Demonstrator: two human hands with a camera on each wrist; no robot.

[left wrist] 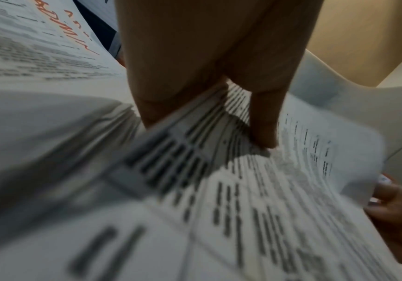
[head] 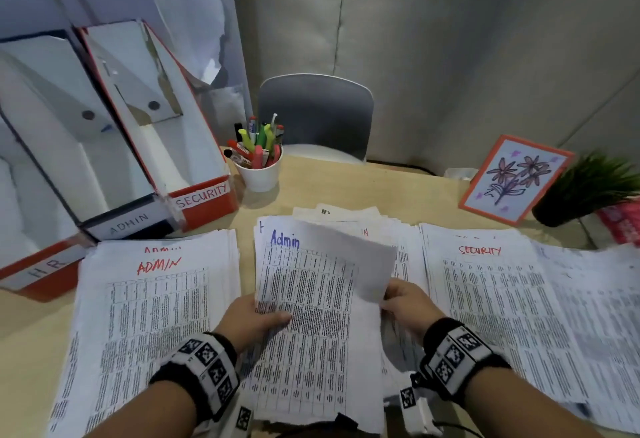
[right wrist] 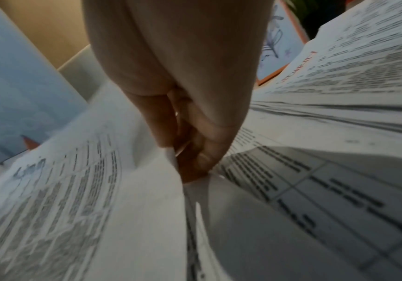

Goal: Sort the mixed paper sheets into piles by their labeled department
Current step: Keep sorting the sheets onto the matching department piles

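Printed white paper sheet labelled "Admin" in blue (head: 308, 285) sat atop the middle stack; I pinched its left edge with my left hand (head: 254, 318) and curled its right corner up with my right hand (head: 405, 302), beside the red-lettered ADMIN pile (head: 152, 299).

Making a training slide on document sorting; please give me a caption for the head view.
Both hands, left hand and right hand, lift an Admin-labelled sheet between ADMIN pile and SECURITY pile.
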